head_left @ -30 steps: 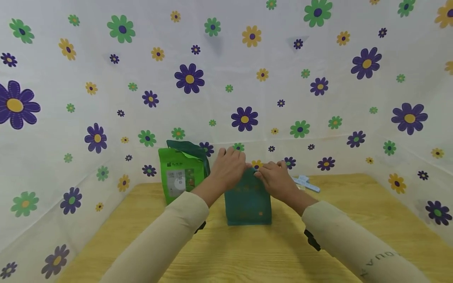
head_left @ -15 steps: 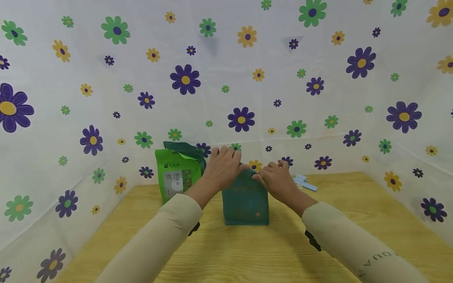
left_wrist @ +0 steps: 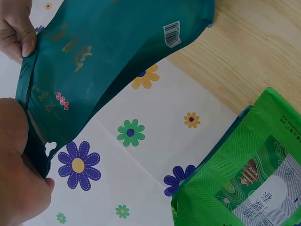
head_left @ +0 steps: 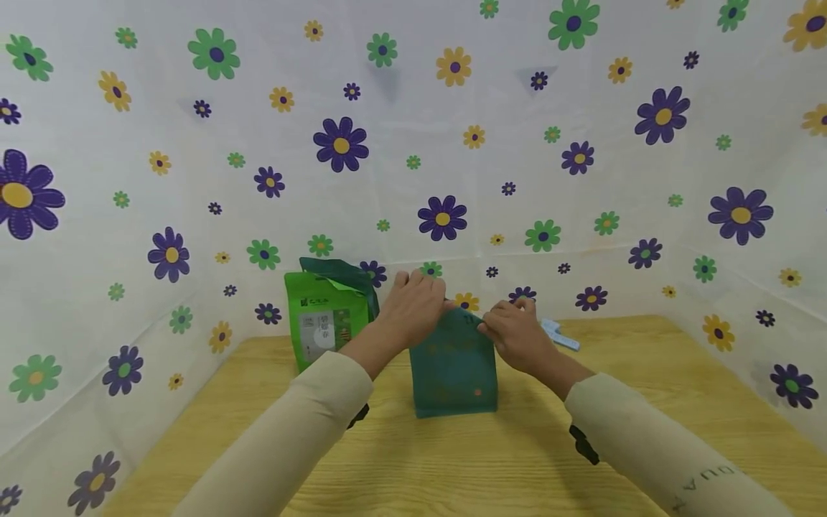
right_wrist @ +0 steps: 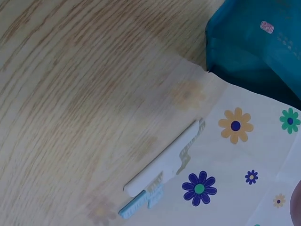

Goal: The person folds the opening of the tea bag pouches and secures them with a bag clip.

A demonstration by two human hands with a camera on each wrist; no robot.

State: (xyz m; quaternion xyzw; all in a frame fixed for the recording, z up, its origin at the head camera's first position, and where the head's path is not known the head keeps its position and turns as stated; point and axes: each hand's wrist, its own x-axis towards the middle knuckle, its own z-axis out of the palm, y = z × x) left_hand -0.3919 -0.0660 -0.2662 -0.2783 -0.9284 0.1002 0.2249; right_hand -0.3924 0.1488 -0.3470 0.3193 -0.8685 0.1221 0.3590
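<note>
A teal stand-up pouch (head_left: 454,366) stands on the table, leaning slightly. At its upper left corner, my left hand (head_left: 413,305) grips the top edge. The right hand (head_left: 517,330) pinches the upper right corner between thumb and curled fingers. The left wrist view shows the pouch (left_wrist: 103,52) with gold lettering, a barcode and a hang hole, and its top strip runs between the left hand (left_wrist: 19,165) and the right hand (left_wrist: 16,30). Only the pouch's lower part (right_wrist: 254,52) and a sliver of the right hand (right_wrist: 296,205) show in the right wrist view.
Left of the pouch stands a bright green tea bag (head_left: 328,316), with a dark green one (head_left: 342,269) behind it. Pale blue bag clips (head_left: 561,337) lie at the back right, near a flowered cloth wall (head_left: 388,194). The wooden table (head_left: 413,467) runs underneath.
The right hand has moved slightly right and down, and more of the pouch's top edge shows between the hands. The pouch's base now tilts a little. The left hand has hardly moved.
</note>
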